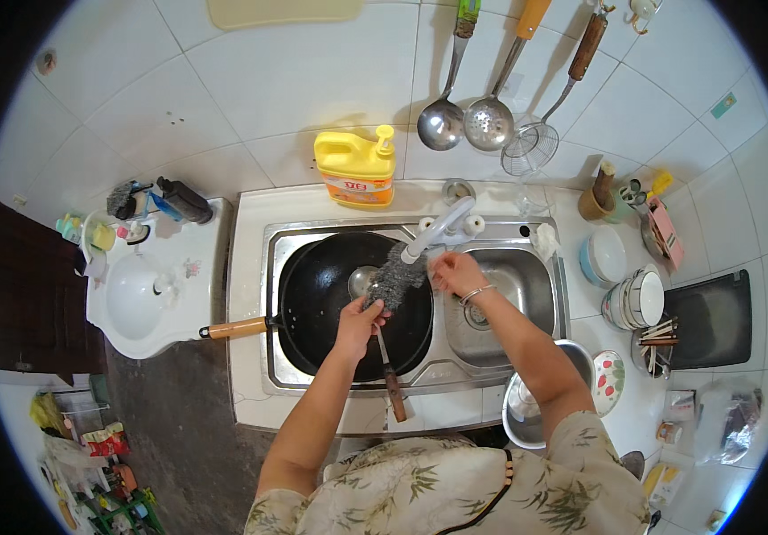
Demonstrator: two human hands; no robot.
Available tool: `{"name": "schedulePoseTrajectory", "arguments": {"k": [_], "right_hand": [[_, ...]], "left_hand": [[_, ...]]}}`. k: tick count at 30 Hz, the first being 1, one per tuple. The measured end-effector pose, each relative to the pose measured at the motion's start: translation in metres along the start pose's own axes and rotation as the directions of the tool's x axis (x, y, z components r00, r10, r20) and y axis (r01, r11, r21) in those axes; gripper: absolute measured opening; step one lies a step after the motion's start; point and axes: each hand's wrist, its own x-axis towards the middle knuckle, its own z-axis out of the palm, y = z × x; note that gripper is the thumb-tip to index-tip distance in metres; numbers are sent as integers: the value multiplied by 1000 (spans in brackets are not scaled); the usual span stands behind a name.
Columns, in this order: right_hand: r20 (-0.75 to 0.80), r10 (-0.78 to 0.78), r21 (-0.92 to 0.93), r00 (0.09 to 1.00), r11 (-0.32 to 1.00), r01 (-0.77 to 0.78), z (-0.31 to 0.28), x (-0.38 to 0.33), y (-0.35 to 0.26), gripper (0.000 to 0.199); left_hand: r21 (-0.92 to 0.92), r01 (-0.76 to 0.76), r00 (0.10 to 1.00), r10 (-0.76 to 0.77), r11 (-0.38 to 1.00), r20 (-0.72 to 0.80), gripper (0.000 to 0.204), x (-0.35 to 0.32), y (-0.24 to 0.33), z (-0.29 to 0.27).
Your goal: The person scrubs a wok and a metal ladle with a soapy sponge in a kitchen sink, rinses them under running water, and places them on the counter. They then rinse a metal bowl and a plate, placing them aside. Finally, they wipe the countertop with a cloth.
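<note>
In my left hand is a grey scouring pad, gripped at its lower end just under the white faucet. My right hand, with a bracelet at the wrist, is at the pad's right side; its fingers are bent together, and what they pinch is too small to make out. Beneath both, a black wok lies in the left sink basin, its wooden handle reaching out to the left. A ladle rests in the wok, and its brown wooden handle sticks out over the front rim.
The right basin is beside the wok. Behind stands a yellow detergent jug; a ladle and strainers hang above. Stacked bowls, a metal basin and a plate crowd the right. A white washbasin is at left.
</note>
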Motion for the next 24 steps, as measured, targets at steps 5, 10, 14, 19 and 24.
{"name": "schedulePoseTrajectory", "arguments": {"k": [5, 10, 14, 19, 24], "right_hand": [[-253, -643, -624, 723, 679, 387, 17, 56, -7, 37], [-203, -535, -756, 820, 618, 216, -7, 99, 7, 33], [-257, -475, -759, 841, 639, 129, 11, 76, -28, 26], [-307, -600, -705, 739, 665, 247, -1, 59, -1, 24], [-345, -593, -589, 727, 740, 325, -43, -57, -58, 20]], "left_hand": [[303, -245, 950, 291, 921, -116, 15, 0, 10, -67], [557, -336, 852, 498, 759, -164, 16, -18, 13, -72], [533, -265, 881, 426, 803, -205, 19, -23, 21, -93], [283, -323, 901, 385, 903, -201, 18, -18, 46, -74], [18, -344, 936, 345, 939, -76, 19, -1, 77, -61]]}}
